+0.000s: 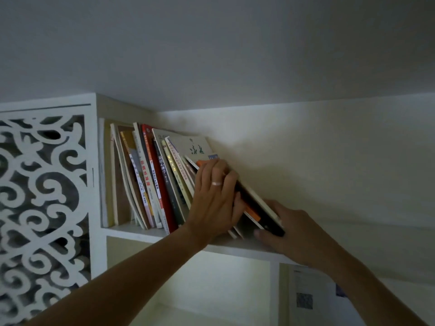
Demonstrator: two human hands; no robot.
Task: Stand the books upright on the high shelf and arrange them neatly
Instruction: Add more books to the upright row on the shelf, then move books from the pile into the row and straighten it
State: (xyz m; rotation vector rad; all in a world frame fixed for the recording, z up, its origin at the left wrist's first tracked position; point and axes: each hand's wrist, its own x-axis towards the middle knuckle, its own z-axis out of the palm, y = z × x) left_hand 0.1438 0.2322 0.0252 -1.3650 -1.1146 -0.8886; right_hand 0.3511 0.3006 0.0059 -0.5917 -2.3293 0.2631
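both hands are on the dark book [256,203], mid-frame right, tilted hard to the left against the row. your left hand [215,203] comes up from the lower left of the frame, forearm diagonal, palm against the leaning books; its fingers [226,170] curl over the top edge of the dark book near the orange corner, so it grips there. a ring [217,183] sits on one finger. your right hand [292,229] enters from the lower right, wrist bent, thumb [264,234] pressed on the book's lower near end, other fingers behind it on the far side, mostly hidden. that reads as a pinch on the bottom corner.

the row of books [150,182] stands on the high shelf [131,232], centre-left of the frame, packed toward the left wall of the compartment. leftmost ones are near upright; they lean more and more to the left going right. red spine [156,182] sits in the middle of the row. a pale cover with green characters [195,147] lies behind the tilted group, just above your left fingers.

white scrollwork panel [42,196] fills the left edge. ceiling across the top. lit compartment [211,285] below the shelf, bottom centre.
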